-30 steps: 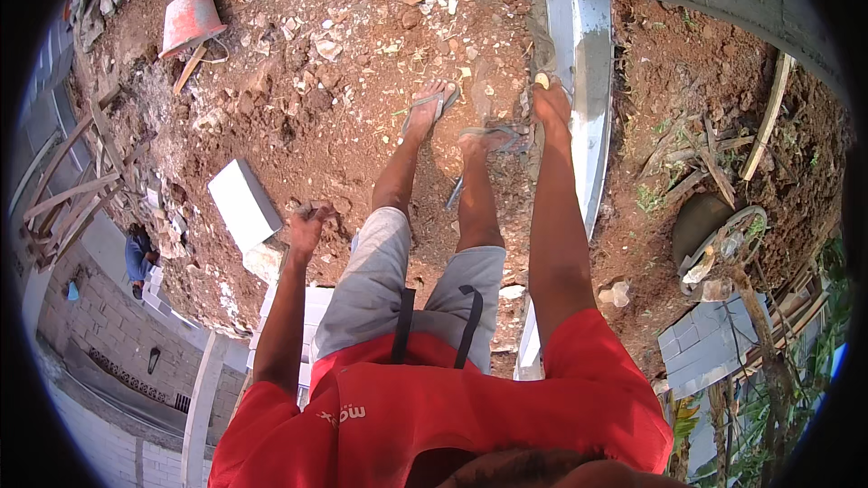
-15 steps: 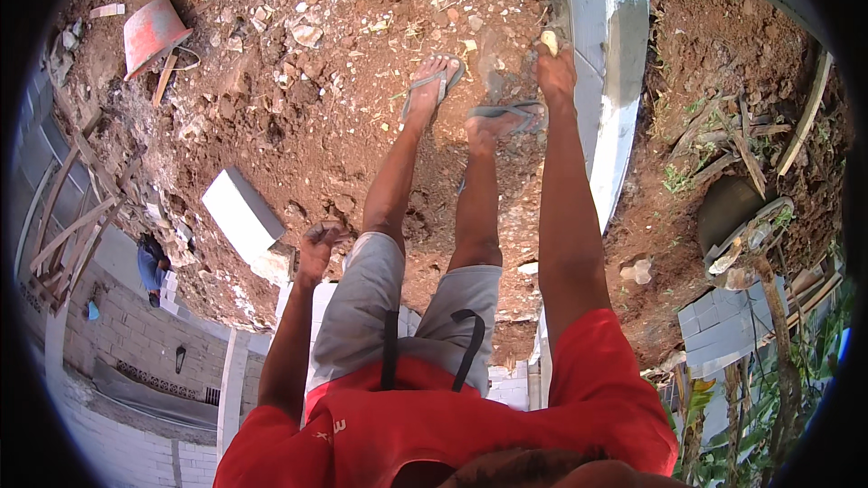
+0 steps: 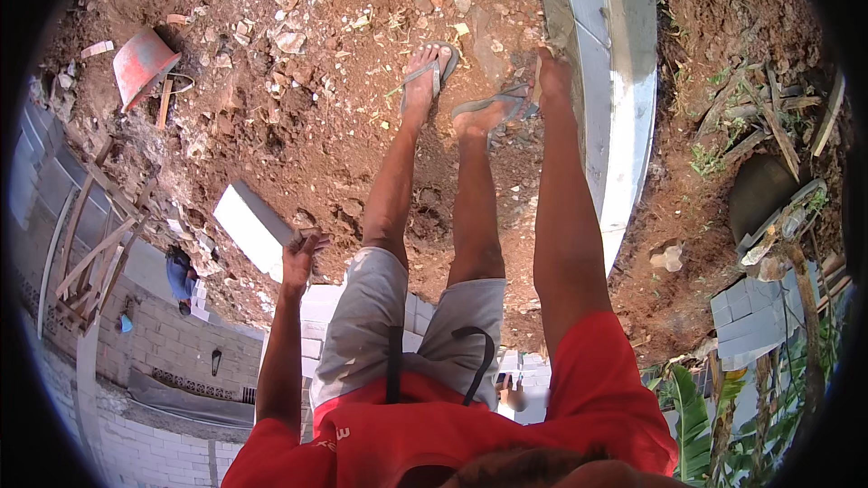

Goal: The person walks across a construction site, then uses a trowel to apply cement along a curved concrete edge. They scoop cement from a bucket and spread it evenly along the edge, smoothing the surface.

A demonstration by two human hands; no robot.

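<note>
My right hand (image 3: 554, 77) is closed beside the left edge of a low pale block wall (image 3: 592, 54). Its grip seems to be on a tool whose pale, rounded handle end showed half a second ago; now the fingers mostly cover it, and its kind cannot be made out. Grey, damp-looking mortar (image 3: 631, 0) coats part of the wall. Over the soil by my left knee, my left hand (image 3: 303, 260) hangs with fingers apart and nothing in it. Just beyond it lies a long white block (image 3: 253, 228).
A red-stained bucket (image 3: 145, 68) lies tipped at the far left. Stones and rubble dot the brown soil (image 3: 298, 126) around my sandalled feet. Scrap timber (image 3: 95, 244) leans at the left, near another person (image 3: 181, 278). Branches (image 3: 768, 117) and a block stack (image 3: 764, 316) are at the right.
My right hand has turned, so the pale handle end no longer shows clearly. The left hand has shifted slightly, its fingers extending more. The whole view has tilted a little.
</note>
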